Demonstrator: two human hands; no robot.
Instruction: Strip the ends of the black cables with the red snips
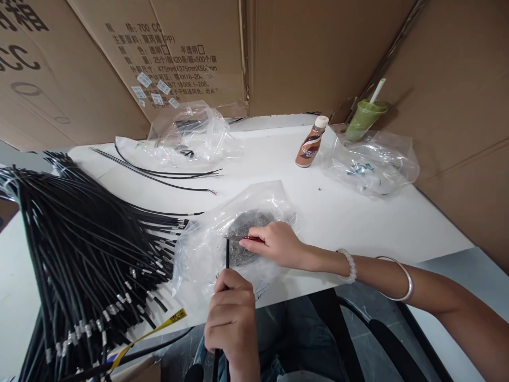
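My left hand (pixel 233 315) is closed around a black cable (pixel 227 255) near the table's front edge, with the cable end pointing up. A small knife with a red handle (pixel 254 239) is gripped in my right hand (pixel 281 245). Its thin blade lies across the tip of the cable; whether it cuts in cannot be made out. Beneath both hands spreads a clear plastic bag (pixel 199 260) with a heap of fine dark grey scraps (pixel 240 254) in or on it. To the left lies a large bundle of black cables (pixel 87 249), many with silvery ends.
Several loose cables (pixel 175 183) lie behind the bag. Farther back are another plastic bag (pixel 194 135), a brown drink bottle (pixel 310 143), a green cup with a straw (pixel 363 119) and a bag with teal bits (pixel 374 164). Cardboard boxes (pixel 302 58) wall the back.
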